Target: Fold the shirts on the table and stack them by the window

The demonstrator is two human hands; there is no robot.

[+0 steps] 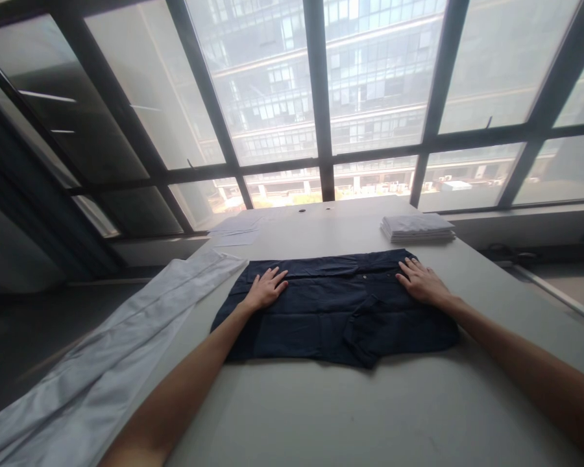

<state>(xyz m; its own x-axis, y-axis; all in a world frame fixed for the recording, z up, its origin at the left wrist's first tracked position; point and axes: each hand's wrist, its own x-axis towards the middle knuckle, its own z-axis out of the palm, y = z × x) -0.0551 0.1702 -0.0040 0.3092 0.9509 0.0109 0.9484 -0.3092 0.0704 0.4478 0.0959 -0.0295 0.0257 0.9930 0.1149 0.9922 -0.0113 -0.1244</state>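
Note:
A dark navy garment [311,324], partly folded, lies across the white table in front of me. It looks like a shirt or jacket with small buttons along its far part, and a loose flap of cloth sticks out at the near edge. My left hand [267,288] rests flat on its left part, fingers spread. On the upper right part lies my right hand [422,283], palm down with the fingers apart. Neither hand grips the cloth.
White cloth [126,337] drapes over the left side of the table [331,408]. Flat white sheets [238,228] lie at the far left. A stack of folded white cloth [417,228] sits at the far right. Large windows [374,78] stand beyond the table.

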